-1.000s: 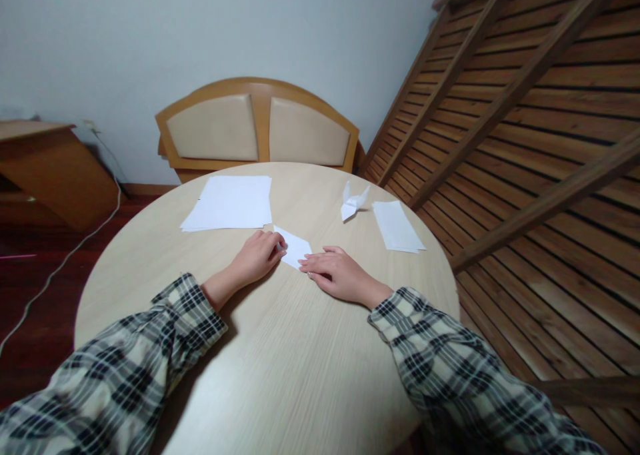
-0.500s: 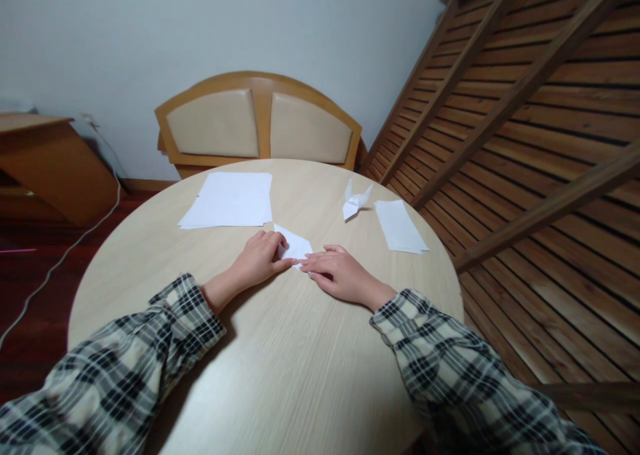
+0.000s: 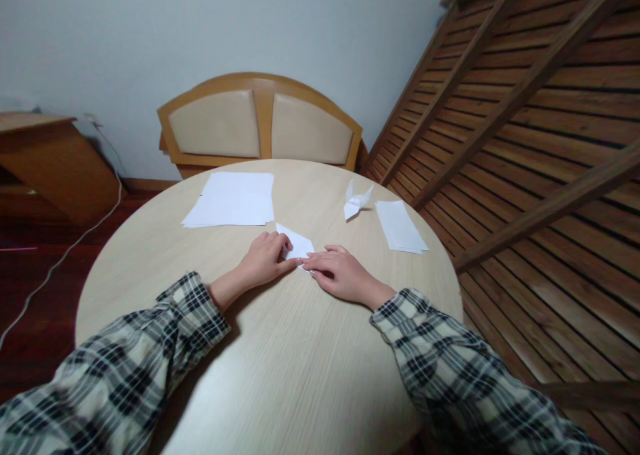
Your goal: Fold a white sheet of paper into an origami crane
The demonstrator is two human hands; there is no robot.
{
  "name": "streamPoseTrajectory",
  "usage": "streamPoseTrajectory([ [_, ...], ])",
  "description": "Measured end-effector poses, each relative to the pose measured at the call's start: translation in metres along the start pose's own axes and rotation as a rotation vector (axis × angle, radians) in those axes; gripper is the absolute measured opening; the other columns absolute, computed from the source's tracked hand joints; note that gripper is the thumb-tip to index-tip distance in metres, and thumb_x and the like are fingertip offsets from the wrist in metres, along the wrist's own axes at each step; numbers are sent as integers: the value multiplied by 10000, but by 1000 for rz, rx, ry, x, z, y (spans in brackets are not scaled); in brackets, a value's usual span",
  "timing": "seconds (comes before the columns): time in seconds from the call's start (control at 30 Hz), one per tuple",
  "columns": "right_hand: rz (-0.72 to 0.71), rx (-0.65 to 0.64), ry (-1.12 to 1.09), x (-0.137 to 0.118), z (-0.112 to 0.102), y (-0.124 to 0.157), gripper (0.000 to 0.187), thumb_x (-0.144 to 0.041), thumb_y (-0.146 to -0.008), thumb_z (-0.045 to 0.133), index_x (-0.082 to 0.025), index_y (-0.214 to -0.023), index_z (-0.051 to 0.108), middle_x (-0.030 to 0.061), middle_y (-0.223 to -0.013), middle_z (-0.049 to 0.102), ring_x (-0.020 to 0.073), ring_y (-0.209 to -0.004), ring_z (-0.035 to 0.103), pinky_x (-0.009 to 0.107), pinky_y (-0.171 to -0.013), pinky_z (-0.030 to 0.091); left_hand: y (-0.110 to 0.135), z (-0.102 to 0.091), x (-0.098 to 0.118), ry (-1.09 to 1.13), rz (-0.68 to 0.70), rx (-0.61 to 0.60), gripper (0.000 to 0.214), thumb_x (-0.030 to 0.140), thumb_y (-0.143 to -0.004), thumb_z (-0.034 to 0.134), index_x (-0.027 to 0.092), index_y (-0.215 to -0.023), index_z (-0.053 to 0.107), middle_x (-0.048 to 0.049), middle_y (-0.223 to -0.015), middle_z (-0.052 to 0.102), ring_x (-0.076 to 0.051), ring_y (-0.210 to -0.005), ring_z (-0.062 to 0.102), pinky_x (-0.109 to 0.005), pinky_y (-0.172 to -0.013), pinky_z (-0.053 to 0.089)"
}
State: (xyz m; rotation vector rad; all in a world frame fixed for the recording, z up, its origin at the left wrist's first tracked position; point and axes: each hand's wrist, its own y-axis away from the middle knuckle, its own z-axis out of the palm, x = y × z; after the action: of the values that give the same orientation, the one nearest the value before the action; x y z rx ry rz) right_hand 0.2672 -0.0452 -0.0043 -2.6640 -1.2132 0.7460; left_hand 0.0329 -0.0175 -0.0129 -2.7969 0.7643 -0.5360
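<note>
A small folded sheet of white paper (image 3: pixel 299 244) lies on the round table, its far end pointed. My left hand (image 3: pixel 265 258) is on its left side, fingers curled in on the paper and thumb stretched along the near edge. From the right, my right hand (image 3: pixel 345 275) has its fingertips closed on the near right corner, with the thumb tucked low beside them. The fingertips of both hands almost meet there. Part of the paper's near edge is hidden beneath the fingers.
A stack of white paper sheets (image 3: pixel 233 198) lies at the back left of the pale wooden table (image 3: pixel 280 375). Toward the right are a folded paper crane (image 3: pixel 353 206) and narrower white paper pieces (image 3: pixel 400 225). A headboard-like panel (image 3: pixel 263 115) stands beyond; wooden slats (image 3: pixel 540 142) lean at right.
My left thumb has slid slightly right along the near edge of the paper. My right hand has hardly moved, and the view has shifted a little.
</note>
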Motion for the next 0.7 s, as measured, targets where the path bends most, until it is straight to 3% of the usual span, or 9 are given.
streamPoseTrajectory([
  [0.37, -16, 41, -37, 3, 3, 0, 295, -128, -922, 544, -276, -1115, 711, 6, -1219, 744, 193, -1187, 661, 468, -1081, 383, 3, 1, 8, -25, -16, -7, 304, 485, -924, 628, 186, -943, 577, -73, -894, 642, -255, -843, 555, -374, -766, 416],
  [0.7, -51, 49, -41, 6, 3, 1, 342, -89, -899, 521, -269, -1126, 702, 8, -1239, 736, 187, -1205, 656, 467, -1091, 381, 0, 2, 6, 7, -38, -13, 323, 473, -857, 697, 185, -954, 589, -62, -870, 643, -254, -822, 569, -367, -740, 414],
])
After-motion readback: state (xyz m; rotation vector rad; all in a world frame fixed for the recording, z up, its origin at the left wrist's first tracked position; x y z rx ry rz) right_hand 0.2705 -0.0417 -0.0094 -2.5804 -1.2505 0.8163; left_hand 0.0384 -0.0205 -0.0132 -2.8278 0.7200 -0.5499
